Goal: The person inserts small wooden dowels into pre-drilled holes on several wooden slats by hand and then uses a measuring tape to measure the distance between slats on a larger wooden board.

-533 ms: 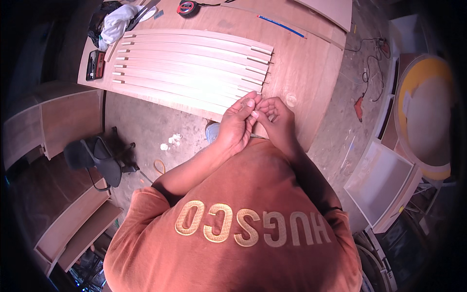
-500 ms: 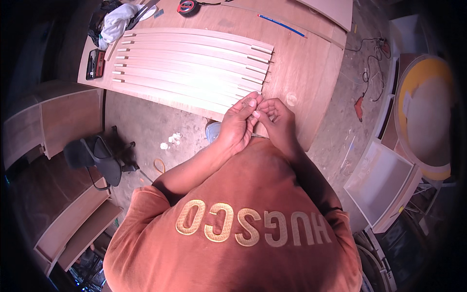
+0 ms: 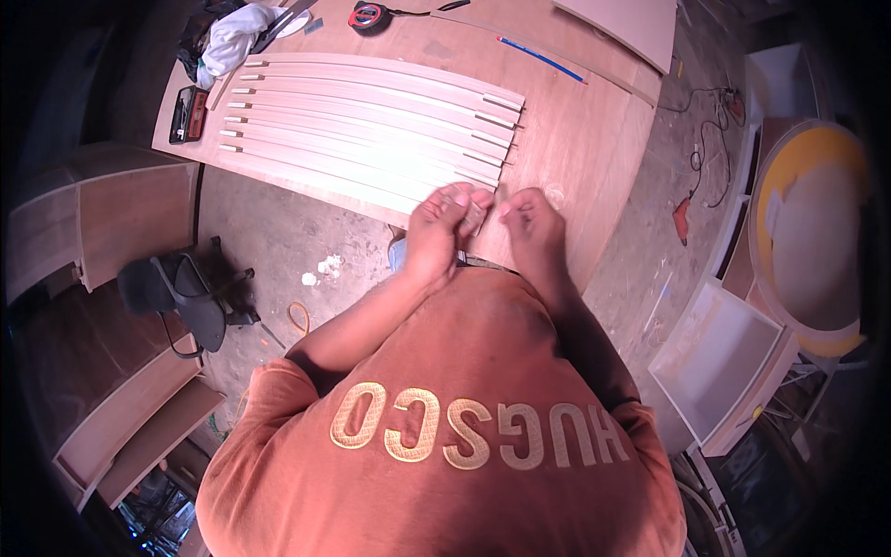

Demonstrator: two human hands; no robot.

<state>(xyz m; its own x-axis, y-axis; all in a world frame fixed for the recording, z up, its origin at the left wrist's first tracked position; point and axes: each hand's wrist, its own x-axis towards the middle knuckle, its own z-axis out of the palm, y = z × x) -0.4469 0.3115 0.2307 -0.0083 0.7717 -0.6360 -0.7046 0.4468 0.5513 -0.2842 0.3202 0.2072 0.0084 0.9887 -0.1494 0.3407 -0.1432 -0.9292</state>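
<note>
Over the table's near edge my left hand [image 3: 444, 227] is closed, thumb against curled fingers; anything in it is too small to make out. A short gap to the right, my right hand [image 3: 536, 230] pinches thumb and finger together, slightly blurred, and what it may hold does not show. Just beyond both hands lies a row of pale wooden slats [image 3: 371, 102], side by side, with small light blocks near their ends and thin dark pieces jutting out at the right. Bright glare washes out the slats' near middle.
On the wooden table [image 3: 594, 139] lie a blue pencil [image 3: 543, 60], a tape measure [image 3: 369, 18], a white cloth [image 3: 234, 39] and a black-and-red box [image 3: 189, 115]. A black chair [image 3: 190, 292] stands left; a corded orange tool [image 3: 682, 223] lies on the floor right, near a round panel [image 3: 817, 223].
My hands, together before, have come apart, the left shifting left and slightly down. The view has shifted slightly; the slats lie as before.
</note>
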